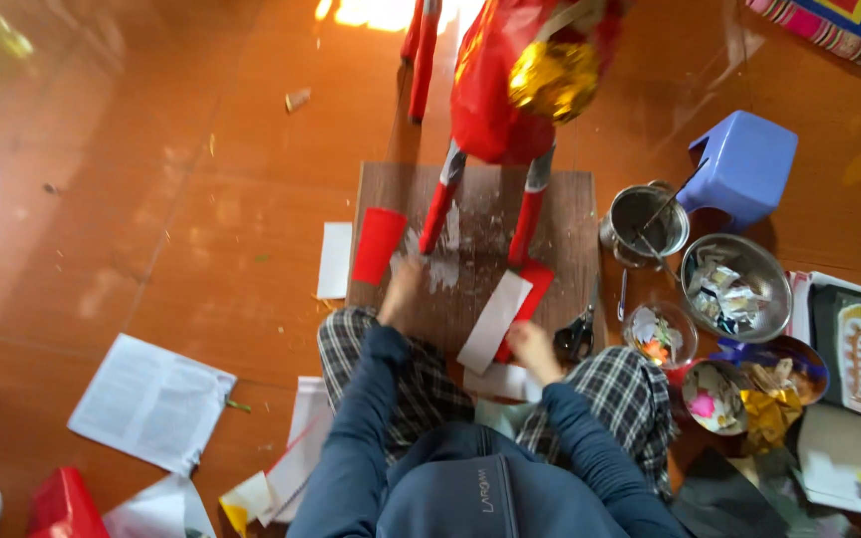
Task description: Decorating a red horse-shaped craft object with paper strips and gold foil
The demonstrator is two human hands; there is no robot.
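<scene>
1. White strip (pixel 493 321) lies slantwise on the wooden board (pixel 570 214), over a red strip (pixel 533 289) that shows along its right edge. Its lower end hangs past the board's near edge.
2. Right hand (pixel 528 344) is at the lower end of the white strip, touching it or just beside it; motion blur hides the fingers, so I cannot tell whether they pinch it.
3. Left hand (pixel 403 289) rests on the board near its left part, by a smear of white paste (pixel 440 261); blurred, cannot tell if spread or closed.
4. Red card (pixel 378 245) lies on the board's left edge, just beside the left hand; a white card (pixel 335 260) lies on the floor left of it.
5. Red paper figure (pixel 495 100) with a gold ball (pixel 553 78) stands on the board's far part, its two striped legs on the wood.
6. Scissors (pixel 578 334) lie at the board's right near corner, close to the right hand.
7. Right of the board: a metal pot (pixel 640 221) with a stick in it, a steel bowl (pixel 734 287) of paper scraps, a small glass bowl (pixel 658 334), a blue stool (pixel 744 164).
8. Person sits cross-legged in checked trousers, blue sleeves; printed sheets (pixel 151 402) lie on the floor to the left.
</scene>
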